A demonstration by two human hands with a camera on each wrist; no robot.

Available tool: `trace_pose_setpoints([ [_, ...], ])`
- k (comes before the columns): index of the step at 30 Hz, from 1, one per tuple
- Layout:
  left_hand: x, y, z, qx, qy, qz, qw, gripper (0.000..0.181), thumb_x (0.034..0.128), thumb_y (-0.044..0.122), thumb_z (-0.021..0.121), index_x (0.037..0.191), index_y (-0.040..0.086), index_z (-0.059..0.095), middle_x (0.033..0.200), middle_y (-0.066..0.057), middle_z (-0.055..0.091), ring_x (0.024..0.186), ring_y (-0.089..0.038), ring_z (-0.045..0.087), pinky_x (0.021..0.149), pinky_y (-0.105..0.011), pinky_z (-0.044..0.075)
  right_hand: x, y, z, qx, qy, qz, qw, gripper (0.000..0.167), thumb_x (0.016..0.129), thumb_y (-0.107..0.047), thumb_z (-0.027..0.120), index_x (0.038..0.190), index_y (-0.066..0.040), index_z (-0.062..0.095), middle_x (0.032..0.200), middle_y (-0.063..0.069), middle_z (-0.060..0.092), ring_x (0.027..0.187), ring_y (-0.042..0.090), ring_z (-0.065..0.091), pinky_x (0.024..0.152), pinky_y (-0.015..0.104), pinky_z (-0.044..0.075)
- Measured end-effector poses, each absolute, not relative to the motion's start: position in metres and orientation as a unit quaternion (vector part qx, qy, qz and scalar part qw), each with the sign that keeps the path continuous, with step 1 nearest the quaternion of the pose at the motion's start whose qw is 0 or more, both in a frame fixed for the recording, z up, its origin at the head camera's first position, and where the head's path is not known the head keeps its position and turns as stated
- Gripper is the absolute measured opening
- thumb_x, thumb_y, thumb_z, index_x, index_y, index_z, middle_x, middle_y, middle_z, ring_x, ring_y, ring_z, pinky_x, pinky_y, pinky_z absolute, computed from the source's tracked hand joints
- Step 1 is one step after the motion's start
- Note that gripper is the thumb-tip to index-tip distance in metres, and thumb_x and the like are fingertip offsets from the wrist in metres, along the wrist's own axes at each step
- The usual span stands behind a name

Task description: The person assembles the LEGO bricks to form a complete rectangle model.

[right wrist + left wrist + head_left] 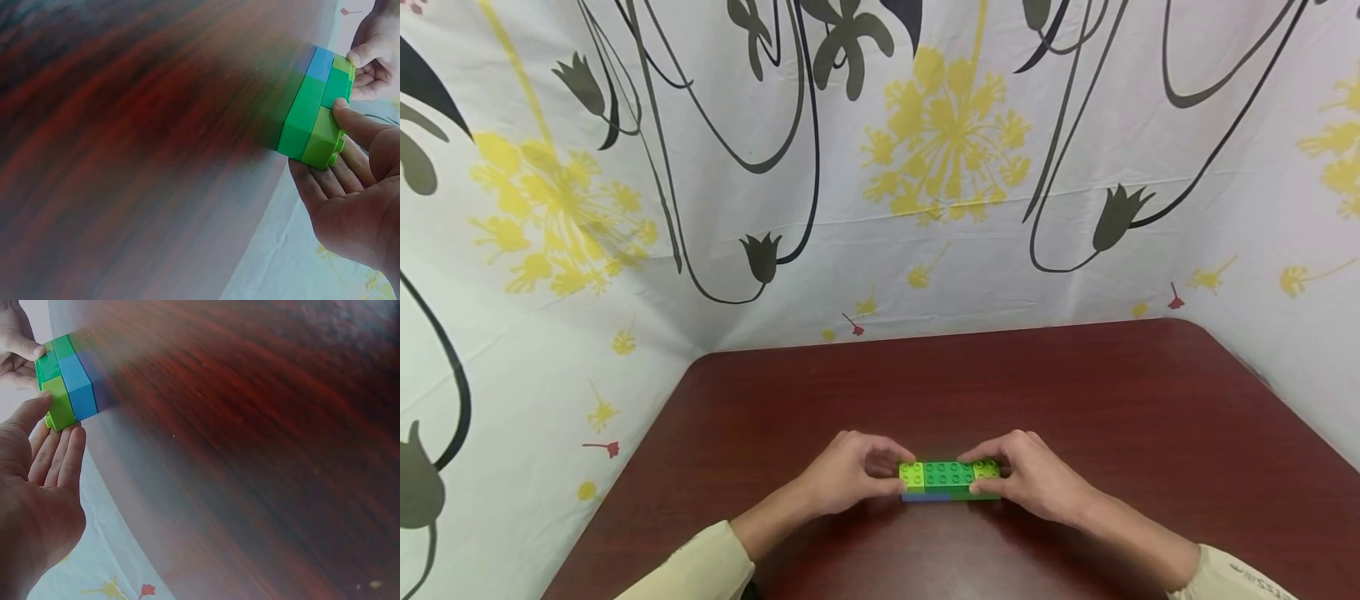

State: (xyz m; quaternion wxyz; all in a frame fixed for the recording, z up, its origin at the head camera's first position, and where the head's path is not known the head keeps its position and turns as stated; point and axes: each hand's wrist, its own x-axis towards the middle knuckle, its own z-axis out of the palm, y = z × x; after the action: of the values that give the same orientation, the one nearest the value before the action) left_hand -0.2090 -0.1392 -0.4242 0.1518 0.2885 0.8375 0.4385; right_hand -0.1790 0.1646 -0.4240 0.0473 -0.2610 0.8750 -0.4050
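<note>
A short bar of joined toy building bricks (949, 475) lies on the table in front of me, studs up. Its upper row has a lime brick (60, 403) at the left end, a green brick in the middle and another lime brick (322, 139) at the right end. Below them sit a blue brick (78, 387) on the left and a green brick (302, 119) on the right. My left hand (844, 473) pinches the left end, thumb in front and fingers behind. At the right end, my right hand (1040, 477) grips the bar the same way.
The bricks rest on a dark reddish-brown table (820, 383) with rounded far corners. White cloth (820, 292) printed with yellow and grey flowers hangs behind the table and along its sides.
</note>
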Motion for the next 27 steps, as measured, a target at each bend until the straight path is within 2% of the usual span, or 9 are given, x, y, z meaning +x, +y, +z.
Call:
trace_pose_setpoints([
  [13,-0.2124,-0.1389,-0.4255,0.302,0.834,0.433,0.163,0.028,0.0907,0.007,0.086,0.116,0.017,0.08,0.113,0.006,0.078,0.098,-0.005,0.074,0.085,-0.022,0.06,-0.1788,0.1642,-0.4257,-0.261,0.877,-0.401,0.045,0.029,0.09,-0.017,0.087,0.118,-0.011,0.082,0.11,0.001,0.079,0.086,0.004,0.065,0.069,0.024,0.055],
  [27,-0.2093,-0.1383,-0.4239,0.306,0.844,0.416,0.146,0.029,0.0909,0.01,0.087,0.118,0.018,0.08,0.116,0.008,0.077,0.102,-0.003,0.073,0.086,-0.022,0.059,-0.177,0.1638,-0.4256,-0.263,0.874,-0.406,0.041,0.03,0.091,-0.018,0.087,0.119,-0.011,0.081,0.112,0.002,0.079,0.088,0.004,0.067,0.071,0.024,0.056],
])
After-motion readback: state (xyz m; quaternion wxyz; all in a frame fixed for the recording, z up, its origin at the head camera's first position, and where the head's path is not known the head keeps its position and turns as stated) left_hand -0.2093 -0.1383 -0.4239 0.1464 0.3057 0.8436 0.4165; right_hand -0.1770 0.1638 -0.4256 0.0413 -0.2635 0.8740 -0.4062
